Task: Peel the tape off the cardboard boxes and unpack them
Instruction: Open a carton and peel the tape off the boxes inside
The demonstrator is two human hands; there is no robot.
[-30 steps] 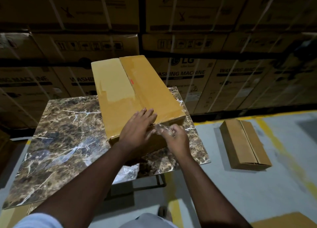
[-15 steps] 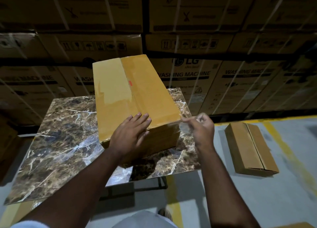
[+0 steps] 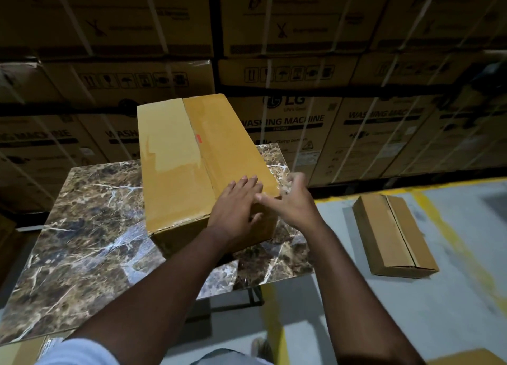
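Dim room; marble table point(image 3: 82, 227); grey floor point(image 3: 452, 310)

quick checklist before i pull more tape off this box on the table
1. Box sits fully on the table: ok.
2. Left hand presses flat on the box's near end to steady it: ok.
3. Right hand grips the tape: not ok, fingers spread, blurred.
4. Loose tape end found: cannot tell.
5. Top flaps closed: ok.
6. Box on the floor out of the way: ok.

right hand point(image 3: 292, 200) fingertips motion-blurred, grip unreadable, left hand point(image 3: 236, 208) hiding box point(image 3: 192, 159) near corner, table point(image 3: 82, 227) left corner cut off
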